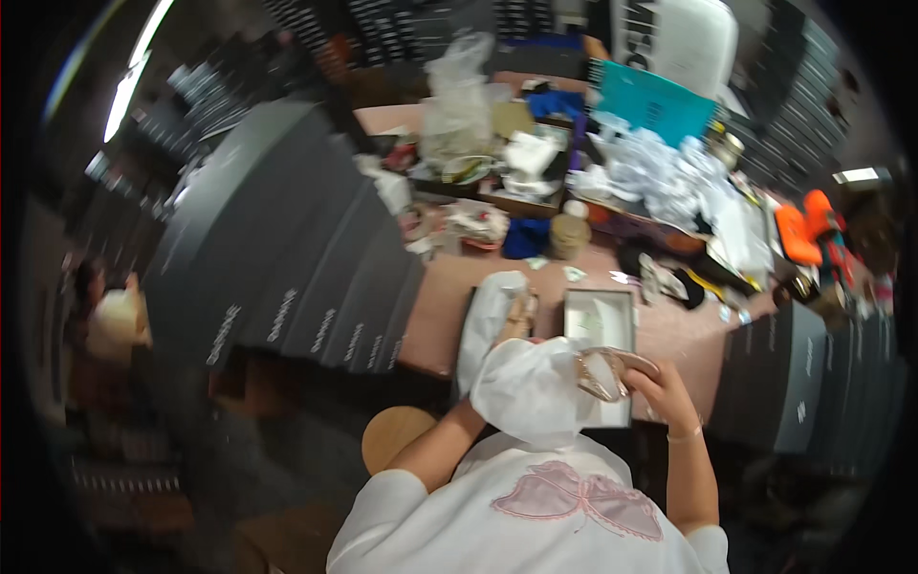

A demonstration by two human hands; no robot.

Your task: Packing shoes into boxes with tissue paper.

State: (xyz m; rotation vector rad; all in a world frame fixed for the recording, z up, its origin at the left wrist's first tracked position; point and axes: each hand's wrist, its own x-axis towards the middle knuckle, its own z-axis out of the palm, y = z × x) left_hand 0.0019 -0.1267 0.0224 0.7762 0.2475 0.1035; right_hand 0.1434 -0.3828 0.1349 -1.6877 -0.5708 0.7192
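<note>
Open box (571, 316) on the pink worktop (435, 297): dark rim, pale inside, something whitish within, too blurred to name. Sandal (620, 362) over the box's near part: tan-gold, slim straps, pale patch inside. Right hand (660, 387): grip closed around the sandal. Left hand hidden under white paper (526, 387), bunched at the box's near-left corner; its grip cannot be told.

Left of box: second shoe (517, 316), tan, partly in a white wrapping (483, 320). Beyond box: one pale tan jar (571, 236), one clear plastic bag (457, 115); beyond and right, a shallow container (643, 228) heaped with crumpled paper (665, 177).

Count: shoes visible, two; open box in front of the person, one; dark box stacks flanking it, two, left stack (287, 239) and right stack (784, 383).
</note>
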